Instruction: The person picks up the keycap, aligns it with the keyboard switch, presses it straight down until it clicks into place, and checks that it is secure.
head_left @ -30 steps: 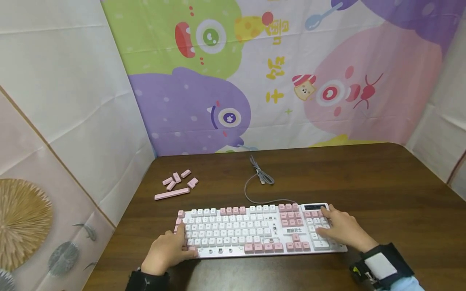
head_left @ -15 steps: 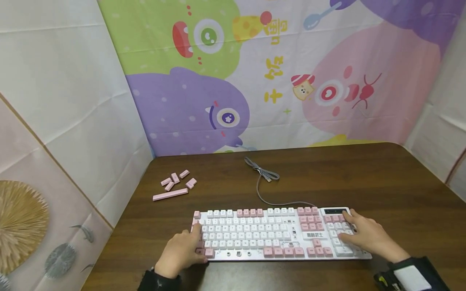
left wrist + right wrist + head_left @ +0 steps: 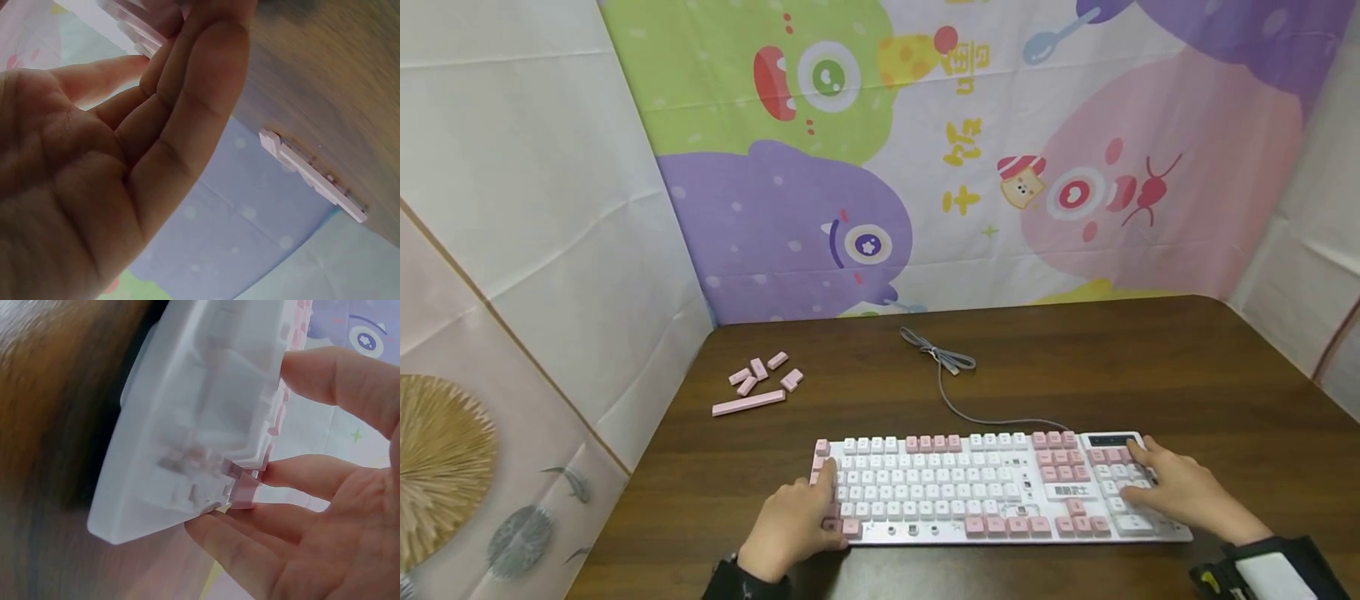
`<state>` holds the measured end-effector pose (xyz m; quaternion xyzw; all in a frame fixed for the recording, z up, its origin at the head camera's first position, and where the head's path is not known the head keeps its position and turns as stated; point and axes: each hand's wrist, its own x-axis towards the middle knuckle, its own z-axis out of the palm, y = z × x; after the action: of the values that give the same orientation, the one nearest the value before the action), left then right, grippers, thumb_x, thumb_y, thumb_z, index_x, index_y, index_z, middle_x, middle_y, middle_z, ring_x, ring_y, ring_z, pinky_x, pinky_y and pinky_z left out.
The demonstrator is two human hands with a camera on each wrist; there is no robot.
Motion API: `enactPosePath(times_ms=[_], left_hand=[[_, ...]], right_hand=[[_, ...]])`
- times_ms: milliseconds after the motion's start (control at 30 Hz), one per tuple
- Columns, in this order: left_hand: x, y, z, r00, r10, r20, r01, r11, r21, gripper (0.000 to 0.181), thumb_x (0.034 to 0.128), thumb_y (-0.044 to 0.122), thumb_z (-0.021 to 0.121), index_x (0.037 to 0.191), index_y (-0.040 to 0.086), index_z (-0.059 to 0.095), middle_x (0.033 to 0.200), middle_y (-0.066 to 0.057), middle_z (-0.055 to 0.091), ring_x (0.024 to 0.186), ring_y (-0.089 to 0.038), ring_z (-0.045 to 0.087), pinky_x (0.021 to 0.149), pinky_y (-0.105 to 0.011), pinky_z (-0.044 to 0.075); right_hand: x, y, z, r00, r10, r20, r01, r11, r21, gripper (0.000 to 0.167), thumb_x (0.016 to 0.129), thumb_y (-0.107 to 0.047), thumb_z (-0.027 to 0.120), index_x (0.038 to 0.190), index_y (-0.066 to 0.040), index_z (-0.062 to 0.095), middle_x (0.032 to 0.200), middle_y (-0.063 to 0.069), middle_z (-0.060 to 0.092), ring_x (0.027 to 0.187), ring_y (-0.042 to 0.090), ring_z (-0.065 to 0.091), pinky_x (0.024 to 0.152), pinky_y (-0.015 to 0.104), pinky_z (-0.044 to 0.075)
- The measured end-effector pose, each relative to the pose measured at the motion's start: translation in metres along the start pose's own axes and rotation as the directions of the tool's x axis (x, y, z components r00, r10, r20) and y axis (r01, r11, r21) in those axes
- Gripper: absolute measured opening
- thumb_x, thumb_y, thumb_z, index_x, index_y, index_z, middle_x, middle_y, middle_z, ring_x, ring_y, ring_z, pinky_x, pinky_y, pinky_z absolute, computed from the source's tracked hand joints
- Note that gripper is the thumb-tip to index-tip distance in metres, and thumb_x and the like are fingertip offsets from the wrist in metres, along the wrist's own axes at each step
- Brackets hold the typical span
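The left hand (image 3: 793, 521) and right hand (image 3: 1187, 493) are gripping opposite ends of the keyboard (image 3: 1000, 490) on the desk (image 3: 1112, 367), where most fitted keycaps (image 3: 912, 477) are sitting in place while bare key slots (image 3: 913, 530) are showing and loose pink keycaps (image 3: 748, 404) are apparently awaiting fitting.

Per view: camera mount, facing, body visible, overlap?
Head: on head, facing forward and down at the keyboard; left hand and right hand show.
Left wrist: on wrist, facing loose keycaps past the left hand's palm.
Right wrist: on wrist, facing the keyboard's end, right hand against it.
Shared: head and left wrist show the keycaps.
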<state>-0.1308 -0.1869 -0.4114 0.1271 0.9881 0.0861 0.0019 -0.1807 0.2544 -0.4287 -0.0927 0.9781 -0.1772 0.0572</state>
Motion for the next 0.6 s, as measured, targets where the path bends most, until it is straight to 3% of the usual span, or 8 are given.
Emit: enactPosePath(times_ms=[333, 600], left_hand=[[-0.0033, 0.0036, 0.0015, 1.000, 0.000, 0.013, 0.000, 1.000, 0.014, 0.085, 0.0508, 0.034, 0.084, 0.119, 0.000, 0.046, 0.075, -0.020, 0.061, 0.067, -0.035, 0.060, 0.053, -0.045, 0.044], [-0.0033, 0.0070, -0.0006, 1.000, 0.003, -0.026, -0.002, 0.999, 0.035, 0.086, 0.0497, 0.034, 0.085, 0.118, -0.001, 0.046, 0.073, -0.020, 0.061, 0.065, -0.034, 0.059, 0.052, -0.044, 0.044]], right_hand=[[0.0013, 0.0055, 0.0033, 0.996, 0.040, 0.084, -0.041, 0.999, 0.013, 0.080, 0.072, -0.036, 0.071, 0.124, 0.017, 0.041, 0.126, 0.045, 0.028, 0.107, 0.061, 0.038, 0.078, 0.063, 0.038], [0.0027, 0.0081, 0.0008, 0.994, 0.051, 0.098, -0.052, 0.998, 0.016, 0.082, 0.073, -0.038, 0.070, 0.126, 0.016, 0.039, 0.127, 0.044, 0.027, 0.108, 0.061, 0.037, 0.078, 0.064, 0.037]])
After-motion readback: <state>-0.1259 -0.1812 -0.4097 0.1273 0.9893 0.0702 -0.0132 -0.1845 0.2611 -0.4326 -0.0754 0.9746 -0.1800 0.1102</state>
